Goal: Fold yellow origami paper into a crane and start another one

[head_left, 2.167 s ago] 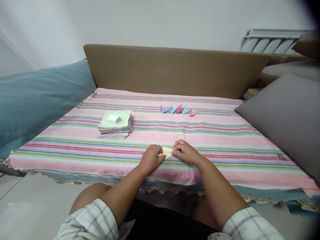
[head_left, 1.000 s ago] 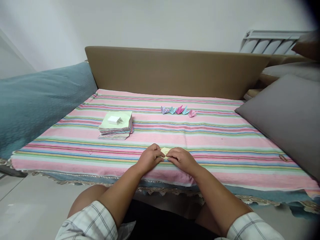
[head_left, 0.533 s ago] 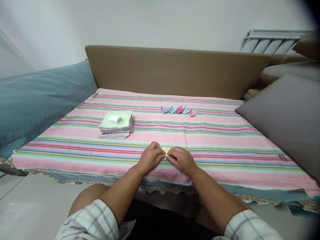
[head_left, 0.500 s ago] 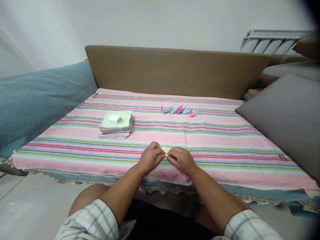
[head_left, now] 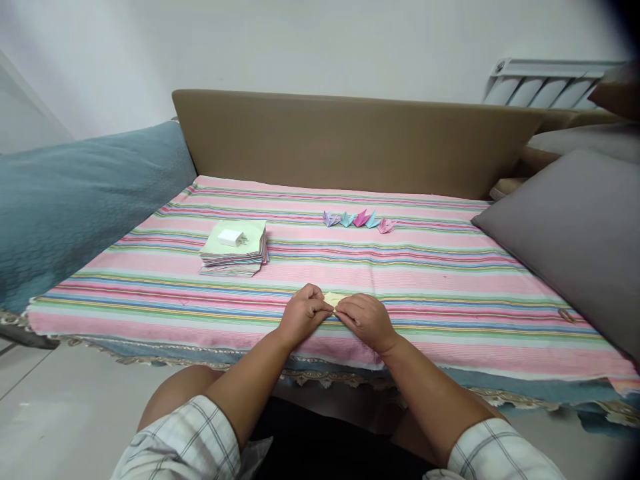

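Observation:
A small piece of pale yellow paper (head_left: 334, 299) lies between my hands near the front of the striped cloth. My left hand (head_left: 306, 313) pinches its left side between thumb and fingers. From the other side my right hand (head_left: 366, 320) grips the right part, and the two sets of fingertips nearly meet at its near edge. Much of the paper is hidden under the fingers, so its folds are hard to make out. Farther back, several folded paper figures (head_left: 361, 219) in purple, blue and pink stand in a row.
A stack of square paper sheets (head_left: 235, 248) sits to the left with a white plug adapter (head_left: 231, 237) on top. Grey cushions (head_left: 575, 233) lean at the right, a blue-covered armrest (head_left: 95, 193) at the left. A small brown object (head_left: 567, 315) lies near the right edge.
The fingertips have drawn slightly closer together at the paper's near edge, and a little more yellow paper shows. Everything else stays in place apart from a slight camera shift.

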{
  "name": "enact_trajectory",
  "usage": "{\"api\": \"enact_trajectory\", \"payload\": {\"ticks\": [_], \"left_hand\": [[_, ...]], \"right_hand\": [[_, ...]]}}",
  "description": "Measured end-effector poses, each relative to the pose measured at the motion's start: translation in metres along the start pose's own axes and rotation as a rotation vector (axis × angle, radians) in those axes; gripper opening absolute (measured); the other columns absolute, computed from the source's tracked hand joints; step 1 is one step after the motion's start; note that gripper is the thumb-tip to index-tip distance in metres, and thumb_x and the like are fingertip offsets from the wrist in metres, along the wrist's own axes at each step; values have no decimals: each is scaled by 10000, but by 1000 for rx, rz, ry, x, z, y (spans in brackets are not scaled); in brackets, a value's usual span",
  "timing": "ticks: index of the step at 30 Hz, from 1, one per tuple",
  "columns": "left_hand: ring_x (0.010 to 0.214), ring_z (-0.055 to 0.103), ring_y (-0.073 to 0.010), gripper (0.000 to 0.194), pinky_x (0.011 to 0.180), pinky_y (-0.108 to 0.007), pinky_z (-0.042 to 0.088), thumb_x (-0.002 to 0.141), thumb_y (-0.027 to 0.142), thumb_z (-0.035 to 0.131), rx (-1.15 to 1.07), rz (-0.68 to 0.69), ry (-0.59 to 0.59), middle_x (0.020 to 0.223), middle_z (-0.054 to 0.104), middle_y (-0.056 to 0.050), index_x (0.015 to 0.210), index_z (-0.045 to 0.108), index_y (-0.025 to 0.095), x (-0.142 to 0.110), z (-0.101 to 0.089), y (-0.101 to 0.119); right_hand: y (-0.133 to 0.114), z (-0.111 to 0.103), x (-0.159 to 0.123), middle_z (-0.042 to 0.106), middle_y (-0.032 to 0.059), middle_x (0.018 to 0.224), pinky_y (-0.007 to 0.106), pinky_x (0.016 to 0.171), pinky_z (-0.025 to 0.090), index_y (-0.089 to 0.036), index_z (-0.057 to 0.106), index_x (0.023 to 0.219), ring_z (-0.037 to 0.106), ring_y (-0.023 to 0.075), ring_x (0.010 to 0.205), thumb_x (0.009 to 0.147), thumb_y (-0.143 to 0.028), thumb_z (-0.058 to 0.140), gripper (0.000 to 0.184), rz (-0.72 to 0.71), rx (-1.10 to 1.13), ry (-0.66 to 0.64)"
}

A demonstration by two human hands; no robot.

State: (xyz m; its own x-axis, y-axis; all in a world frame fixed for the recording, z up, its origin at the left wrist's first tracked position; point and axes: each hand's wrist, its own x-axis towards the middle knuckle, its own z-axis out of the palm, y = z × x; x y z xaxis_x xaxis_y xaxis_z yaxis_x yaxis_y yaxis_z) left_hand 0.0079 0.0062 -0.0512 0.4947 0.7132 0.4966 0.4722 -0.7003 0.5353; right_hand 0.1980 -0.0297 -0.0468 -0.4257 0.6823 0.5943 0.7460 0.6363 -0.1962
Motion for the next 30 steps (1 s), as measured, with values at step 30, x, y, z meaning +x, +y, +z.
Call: {"api": "enact_trajectory", "payload": {"ticks": [30], "left_hand": [[841, 518, -178, 223, 796, -328, 407, 778, 276, 601, 108, -18, -132, 849, 566, -41, 982, 638, 194, -1, -17, 10]], "right_hand": [[2, 8, 10, 628, 41, 969, 368, 816, 356, -270, 669, 967, 525, 207, 933, 832, -298, 560, 176, 331, 180, -174]]}}
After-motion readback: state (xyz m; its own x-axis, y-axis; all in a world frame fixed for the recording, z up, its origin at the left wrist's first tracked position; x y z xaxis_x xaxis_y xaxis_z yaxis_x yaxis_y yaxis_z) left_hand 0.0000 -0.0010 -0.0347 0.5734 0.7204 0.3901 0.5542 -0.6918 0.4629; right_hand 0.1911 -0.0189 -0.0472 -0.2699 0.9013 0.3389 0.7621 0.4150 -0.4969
